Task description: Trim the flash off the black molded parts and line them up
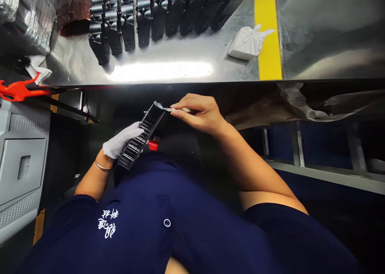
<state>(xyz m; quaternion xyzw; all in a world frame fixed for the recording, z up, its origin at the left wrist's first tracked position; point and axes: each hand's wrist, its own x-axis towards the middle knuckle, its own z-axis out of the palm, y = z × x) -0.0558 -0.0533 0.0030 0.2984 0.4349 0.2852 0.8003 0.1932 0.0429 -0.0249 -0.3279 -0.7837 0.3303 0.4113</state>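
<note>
My left hand (123, 139), in a white glove, is closed around a long black plastic part (140, 139) with ribbed compartments. The part is held tilted in front of my body, its upper end leaning right. Bare, my right hand (201, 111) pinches a slim, pale-handled knife-like tool (183, 110). The tool's thin tip meets the upper end of the black part, where a small whitish patch shows. Just how the tip touches the edge is too small to tell.
Rows of similar black parts (144, 25) lie on the metal table (180, 57) ahead. A white wrapped block (246, 43) sits by yellow tape (267, 33). An orange-red air gun (24, 89) hangs at the left edge, above a grey bin (24, 161). Plastic sheeting (313, 105) hangs at right.
</note>
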